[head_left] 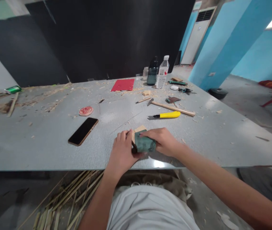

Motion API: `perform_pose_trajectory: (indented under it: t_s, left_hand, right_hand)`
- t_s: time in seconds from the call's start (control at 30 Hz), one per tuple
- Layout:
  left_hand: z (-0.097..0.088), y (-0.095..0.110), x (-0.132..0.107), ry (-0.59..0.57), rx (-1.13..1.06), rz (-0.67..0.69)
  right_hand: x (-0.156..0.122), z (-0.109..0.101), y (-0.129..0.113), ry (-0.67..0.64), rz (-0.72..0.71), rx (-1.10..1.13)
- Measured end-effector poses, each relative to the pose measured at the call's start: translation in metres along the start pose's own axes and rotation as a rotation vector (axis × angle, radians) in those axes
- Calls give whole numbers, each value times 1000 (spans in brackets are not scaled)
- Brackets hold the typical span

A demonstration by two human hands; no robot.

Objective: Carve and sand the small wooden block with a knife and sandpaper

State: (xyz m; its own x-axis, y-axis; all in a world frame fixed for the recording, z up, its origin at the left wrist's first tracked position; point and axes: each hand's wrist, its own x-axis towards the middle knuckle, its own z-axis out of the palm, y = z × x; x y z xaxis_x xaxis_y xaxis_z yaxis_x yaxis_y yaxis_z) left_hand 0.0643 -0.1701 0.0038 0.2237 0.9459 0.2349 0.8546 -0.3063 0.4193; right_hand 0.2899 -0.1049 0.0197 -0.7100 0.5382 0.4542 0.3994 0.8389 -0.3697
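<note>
Close together near the front edge of the desk (54, 156), both hands work on the same small bundle. The left hand (123, 151) is clamped on a pale block (140, 129), its fingers curled over the near side and its thumb beneath; a dark piece (134, 148) shows beside that thumb, though what it is cannot be told. The right hand (165, 142) pinches a green sheet (145, 142) that lies over the block, between the two hands, one finger stretched flat across its top.

Just beyond the right hand lies a yellow knife (169, 115), its blade pointing left, and behind it a hammer (171, 107). A slim stick (143, 100) rests near the hammer's head, with a small chunk (146, 93) farther out. To the left of the left hand sits a phone (83, 131), dark screen up, and past that a round disc (86, 111) with red markings. Far ahead of the hands are a red sheet (123, 85), a dark bottle (152, 73) and a clear bottle (163, 73), both upright. Below the left forearm, under the desk, long sticks (66, 199) lie bunched.
</note>
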Motion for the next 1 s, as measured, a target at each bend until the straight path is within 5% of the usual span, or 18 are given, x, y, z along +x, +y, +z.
perform_pose_trajectory:
  t_s: [0.13, 0.23, 0.6, 1.0]
  left_hand:
    - [2, 1, 1, 34, -37, -13]
    - [1, 2, 0, 38, -66, 14]
    - [0, 4, -1, 33, -29, 7]
    - [-1, 5, -2, 36, -54, 4]
  right_hand:
    - [-2, -1, 18, 309, 251, 23]
    - [-1, 1, 21, 397, 352, 34]
    - [8, 5, 13, 131, 42, 91]
    - [15, 4, 10, -46, 170, -101]
